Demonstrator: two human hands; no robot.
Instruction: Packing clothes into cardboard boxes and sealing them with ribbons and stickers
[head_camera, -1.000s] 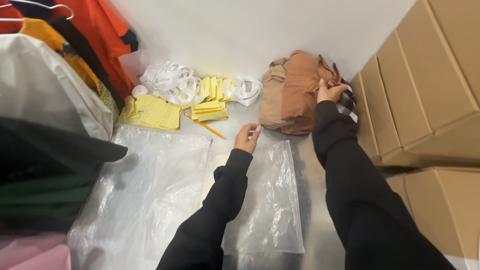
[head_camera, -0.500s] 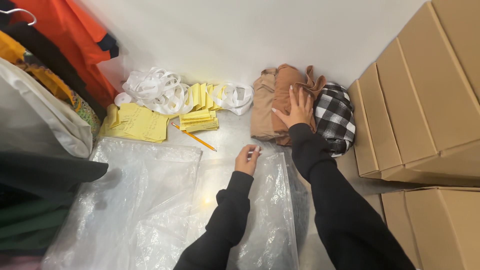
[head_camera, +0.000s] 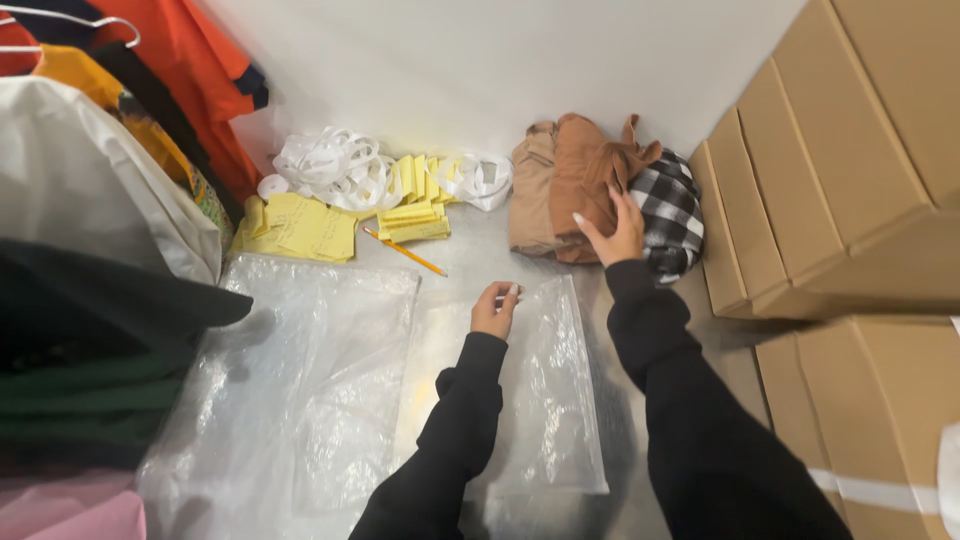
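Observation:
My right hand (head_camera: 612, 232) rests on a folded brown garment (head_camera: 580, 180) at the back of the grey table, fingers curled over its right edge. A tan folded garment (head_camera: 528, 195) lies against its left side, and a black-and-white checked cloth (head_camera: 668, 212) lies to the right. My left hand (head_camera: 495, 308) pinches the top edge of a clear plastic bag (head_camera: 555, 400) that lies flat in front of me. Both arms wear black sleeves.
A second clear bag (head_camera: 310, 390) lies to the left. Yellow paper slips (head_camera: 300, 225), an orange pencil (head_camera: 405, 251) and white tape loops (head_camera: 335, 165) lie at the back. Brown cardboard boxes (head_camera: 850, 170) stand at the right; hanging and stacked clothes (head_camera: 90, 300) crowd the left.
My right hand has slid from the checked cloth onto the brown garment. My left hand stays at the bag's top edge. The camera view has shifted slightly.

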